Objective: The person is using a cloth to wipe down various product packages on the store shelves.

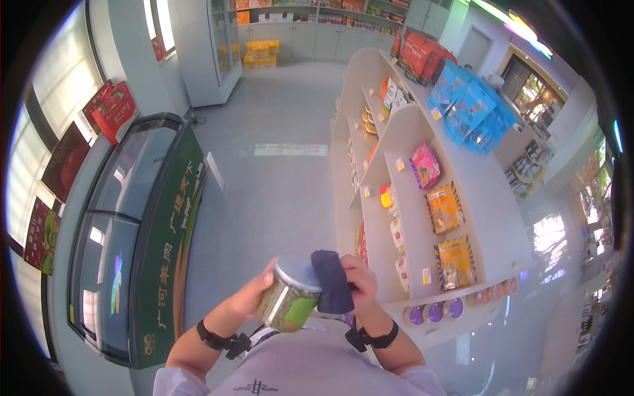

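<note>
My left hand (252, 294) grips a clear jar (287, 297) from its left side. The jar has a pale lid, a green label and greenish-brown dried contents, and it tilts in front of my chest. In my right hand (364, 282) is a dark navy cloth (333, 282), folded over and hanging down. The cloth lies against the right edge of the lid and covers part of it. My right fingertips are partly hidden behind the cloth.
On my right stands a beige shelf unit (490, 213) with yellow snack bags (454, 262), a pink bag (425, 166) and blue bags (470, 106). A glass-topped chest freezer (114, 257) runs along my left. Grey floor (262, 198) lies between them; a tall glass-door fridge (205, 54) stands beyond.
</note>
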A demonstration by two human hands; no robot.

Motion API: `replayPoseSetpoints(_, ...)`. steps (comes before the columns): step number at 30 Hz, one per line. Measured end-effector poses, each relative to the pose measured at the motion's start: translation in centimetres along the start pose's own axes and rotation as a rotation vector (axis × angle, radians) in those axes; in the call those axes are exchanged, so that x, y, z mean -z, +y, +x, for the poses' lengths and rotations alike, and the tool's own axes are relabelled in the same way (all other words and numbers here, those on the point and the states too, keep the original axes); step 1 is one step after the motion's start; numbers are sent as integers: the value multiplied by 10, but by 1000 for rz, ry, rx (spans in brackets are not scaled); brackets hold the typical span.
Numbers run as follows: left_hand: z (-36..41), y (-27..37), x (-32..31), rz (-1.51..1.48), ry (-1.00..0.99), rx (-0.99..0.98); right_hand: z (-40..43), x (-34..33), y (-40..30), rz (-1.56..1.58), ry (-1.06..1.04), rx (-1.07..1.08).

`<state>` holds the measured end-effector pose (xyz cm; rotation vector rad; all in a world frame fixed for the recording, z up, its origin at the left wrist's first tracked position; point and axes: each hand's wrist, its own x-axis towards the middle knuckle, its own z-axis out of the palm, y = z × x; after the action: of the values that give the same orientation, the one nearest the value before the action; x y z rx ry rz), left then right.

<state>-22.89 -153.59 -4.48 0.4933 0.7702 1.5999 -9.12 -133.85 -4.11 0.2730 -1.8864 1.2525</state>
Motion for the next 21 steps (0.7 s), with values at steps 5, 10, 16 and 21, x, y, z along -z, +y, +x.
replayPoseSetpoints(5, -3, 1, 7, 190, 145, -82, 16, -15, -21, -229, -17, 134)
replayPoseSetpoints(10, -15, 11, -11, 535, 142, -305, 13, -23, -26, -271, -19, 152)
replayPoseSetpoints(16, -20, 13, 9, 386, -79, -246, 10, -18, -28, -118, -162, 256)
replayPoseSetpoints(21, -18, 6, 13, 67, -171, -43, -2, -17, -24, -81, -100, 130)
